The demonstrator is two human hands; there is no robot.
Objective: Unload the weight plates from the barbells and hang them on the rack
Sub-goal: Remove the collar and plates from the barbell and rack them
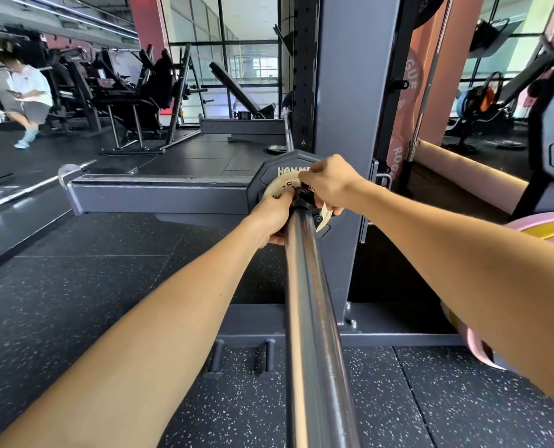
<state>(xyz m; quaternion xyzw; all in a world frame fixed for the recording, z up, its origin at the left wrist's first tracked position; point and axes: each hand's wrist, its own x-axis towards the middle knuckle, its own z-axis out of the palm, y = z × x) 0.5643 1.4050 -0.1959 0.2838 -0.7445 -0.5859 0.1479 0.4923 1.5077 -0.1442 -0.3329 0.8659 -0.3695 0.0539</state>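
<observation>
Two plates sit on one chrome steel barbell sleeve, whose long axis runs straight away from the camera: a small cream round plate in front of a black many-sided rubber plate; the left hand and right hand curl around the cream plate's rim on opposite sides, beside the grey steel rack upright.

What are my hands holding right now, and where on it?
Both hands grip the small pale plate on the barbell sleeve: left hand at its left rim, right hand at its upper right rim.
</observation>
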